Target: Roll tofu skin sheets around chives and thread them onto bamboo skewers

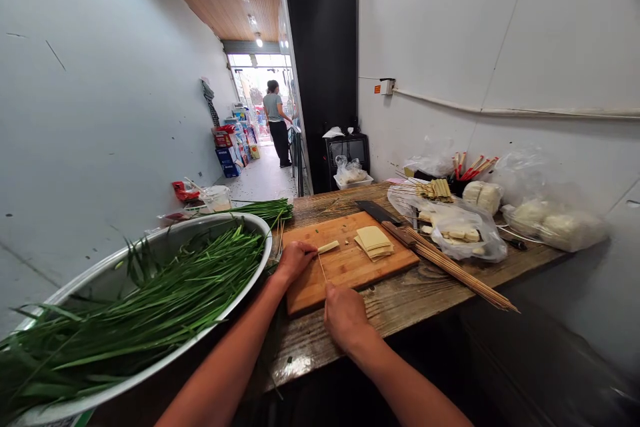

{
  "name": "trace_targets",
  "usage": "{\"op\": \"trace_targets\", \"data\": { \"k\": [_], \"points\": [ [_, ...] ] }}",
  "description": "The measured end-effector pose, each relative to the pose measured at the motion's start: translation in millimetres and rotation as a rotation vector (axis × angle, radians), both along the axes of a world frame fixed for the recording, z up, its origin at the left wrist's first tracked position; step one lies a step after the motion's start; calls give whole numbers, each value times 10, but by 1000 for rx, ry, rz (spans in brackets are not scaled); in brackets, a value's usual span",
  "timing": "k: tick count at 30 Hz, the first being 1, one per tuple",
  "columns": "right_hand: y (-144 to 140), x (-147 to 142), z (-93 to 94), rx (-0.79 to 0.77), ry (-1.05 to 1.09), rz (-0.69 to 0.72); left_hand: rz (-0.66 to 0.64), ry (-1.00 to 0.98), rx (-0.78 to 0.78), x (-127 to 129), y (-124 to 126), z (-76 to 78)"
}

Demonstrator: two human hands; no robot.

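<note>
Over the left part of the wooden cutting board [305, 293], my left hand [296, 260] pinches one end of a pale rolled tofu sheet [329, 247]. My right hand [345, 317] grips the lower end of a thin bamboo skewer [323, 268] at the board's front edge. The skewer's upper end meets the roll by my left fingertips; whether it has pierced the roll is hidden. A small stack of square tofu sheets [373, 242] lies on the board to the right. A cleaver [377, 212] rests across the board's right side, its handle toward me.
A large metal basin [267, 240] of long green chives [200, 287] stands at left. Bundled bamboo skewers [460, 270] lie right of the board. Behind them, a plastic bag [493, 243] holds white pieces beside finished skewered rolls [435, 189]. A person [275, 120] stands near the far doorway.
</note>
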State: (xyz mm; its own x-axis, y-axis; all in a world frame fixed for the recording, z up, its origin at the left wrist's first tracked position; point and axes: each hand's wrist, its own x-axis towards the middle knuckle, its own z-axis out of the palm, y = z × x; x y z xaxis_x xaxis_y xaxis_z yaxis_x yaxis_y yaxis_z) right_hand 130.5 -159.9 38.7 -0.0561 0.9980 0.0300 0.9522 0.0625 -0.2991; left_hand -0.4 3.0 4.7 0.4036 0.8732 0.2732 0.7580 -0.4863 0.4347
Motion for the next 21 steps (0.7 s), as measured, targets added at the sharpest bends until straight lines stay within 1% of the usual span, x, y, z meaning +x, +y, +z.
{"op": "trace_targets", "data": {
  "k": [5,10,16,18,21],
  "points": [
    [226,-25,53,35,-73,-5,11,8,-23,-5,4,0],
    [399,-99,15,48,-97,7,23,16,-40,10,-23,35],
    [447,-129,-54,79,-97,12,-1,-1,-31,-9,-7,14],
    [436,-101,-50,84,-100,10,-20,-12,-25,-12,-13,12],
    [386,-36,-12,66,-88,13,-15,-7,0,0,-49,24]
  ]
}}
